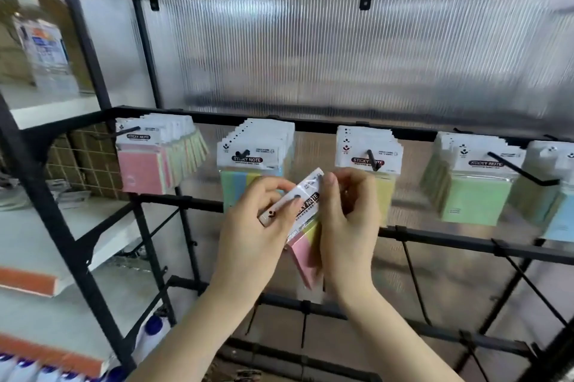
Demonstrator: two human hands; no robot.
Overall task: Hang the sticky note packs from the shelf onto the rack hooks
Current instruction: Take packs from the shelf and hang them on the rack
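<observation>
Both hands up in front of the rack's top rail [310,125], one sticky note pack [302,210] pinched between them. Left hand [251,226] has thumb & fingers curled on the white header card at its lower-left end; right hand [348,220] grips the header's upper-right end, fingers wrapped round the edge. So both are closed on the pack, neither free.

Key thing: the pack's tilted. Header's long axis runs diag., low-left to high-right, with the pink/yellow notes hanging below toward the wrists. The hang hole [296,196] sits mid-header, just beside the left fingertips, facing the camera more than the rack.

Nearest hooks: the one w/ the multicolour stack [254,151], straight up from the left hand, and the next one along [372,161], whose black tip pokes out right above the right hand's knuckles. The held pack sits between those two, a bit lower, not touching either as far as I can tell. Its pink/yellow notes look closest to the stack on the hook over the right hand, but the hands cover most of that.

My read: the header needs levelling first, i.e. rotate so the long edge runs parallel w/ the rail, then bring the hole to a hook tip. The right hand is nearer a tip. Risk: the hole is small, and a tilted approach would catch the card edge instead.

Further packs hang on hooks toward the rail's left end [139,161] and right end [478,182].
</observation>
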